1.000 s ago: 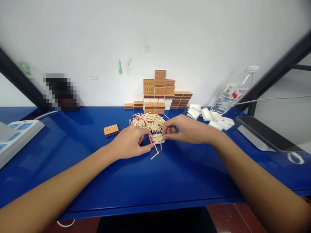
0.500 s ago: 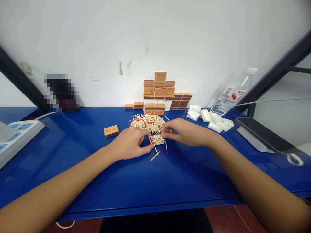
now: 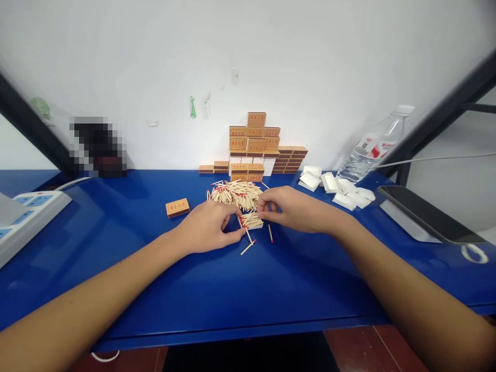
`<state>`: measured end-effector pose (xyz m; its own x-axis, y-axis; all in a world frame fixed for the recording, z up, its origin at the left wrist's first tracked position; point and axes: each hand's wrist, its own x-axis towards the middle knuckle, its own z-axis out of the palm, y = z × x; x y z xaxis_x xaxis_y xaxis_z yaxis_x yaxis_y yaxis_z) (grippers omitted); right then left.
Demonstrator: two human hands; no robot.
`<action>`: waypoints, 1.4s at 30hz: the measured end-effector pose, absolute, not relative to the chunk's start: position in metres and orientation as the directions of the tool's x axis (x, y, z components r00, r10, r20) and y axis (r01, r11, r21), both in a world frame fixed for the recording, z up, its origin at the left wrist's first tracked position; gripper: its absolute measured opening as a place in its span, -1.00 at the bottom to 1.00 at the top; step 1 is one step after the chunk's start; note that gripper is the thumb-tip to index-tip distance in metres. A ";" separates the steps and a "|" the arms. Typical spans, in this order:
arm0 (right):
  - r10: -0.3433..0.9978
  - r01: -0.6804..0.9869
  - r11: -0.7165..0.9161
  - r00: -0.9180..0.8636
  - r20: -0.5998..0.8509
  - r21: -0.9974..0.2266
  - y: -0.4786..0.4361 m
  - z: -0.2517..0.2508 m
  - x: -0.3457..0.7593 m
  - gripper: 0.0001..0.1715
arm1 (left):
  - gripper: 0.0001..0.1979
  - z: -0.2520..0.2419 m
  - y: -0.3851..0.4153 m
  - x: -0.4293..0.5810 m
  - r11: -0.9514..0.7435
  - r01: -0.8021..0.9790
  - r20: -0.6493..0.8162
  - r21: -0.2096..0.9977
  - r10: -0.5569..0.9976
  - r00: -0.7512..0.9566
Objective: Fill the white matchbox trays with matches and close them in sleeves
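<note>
A small white matchbox tray (image 3: 253,226) full of red-tipped matches (image 3: 249,220) lies on the blue table. My left hand (image 3: 211,226) grips the tray's left end between thumb and forefinger. At the tray's right end, my right hand (image 3: 284,209) is closed in a pinch over the matches; what its fingertips hold is hidden. Right behind the tray is a big heap of loose matches (image 3: 236,195). Two matches lie crossed in front of the tray, and a single match (image 3: 270,233) is to its right. Left of my left hand rests an orange matchbox (image 3: 177,207).
Stacked matchboxes (image 3: 256,144) stand against the wall behind the heap. White tray pieces (image 3: 344,191) lie at right, near a leaning water bottle (image 3: 374,144) and a phone (image 3: 430,214) on a white block. A power strip (image 3: 34,217) sits at far left.
The single match by the tray's right end has shifted slightly to the right. Both hands stay nearly in place, with the right fingertips a touch lower over the tray.
</note>
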<state>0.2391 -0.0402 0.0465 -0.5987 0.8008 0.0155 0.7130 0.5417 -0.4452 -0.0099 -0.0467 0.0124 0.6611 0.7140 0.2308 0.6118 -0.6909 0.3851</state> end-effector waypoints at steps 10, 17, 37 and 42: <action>0.802 0.720 0.532 -0.597 -0.006 -0.446 -0.042 0.045 0.235 -0.82 | -0.71 0.011 -0.045 -0.010 -0.689 0.616 0.227 0.381 0.716 0.660; 0.799 0.734 0.552 -0.602 -0.002 -0.395 -0.040 0.040 0.239 -0.78 | -0.73 0.011 -0.046 -0.009 -0.690 0.611 0.229 0.389 0.715 0.661; 0.797 0.698 0.534 -0.604 0.010 -0.477 -0.046 0.053 0.239 -0.80 | -0.72 0.012 -0.046 -0.009 -0.688 0.617 0.225 0.382 0.716 0.661; 0.783 0.686 0.578 -0.619 0.065 -0.441 -0.045 0.047 0.236 -0.84 | -0.72 0.012 -0.046 -0.009 -0.688 0.622 0.225 0.373 0.718 0.659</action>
<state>0.2358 -0.0452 0.0468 -0.6186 0.7831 0.0647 0.6862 0.5785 -0.4410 -0.0086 -0.0460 0.0124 0.6593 0.7175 0.2247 0.6221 -0.6884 0.3730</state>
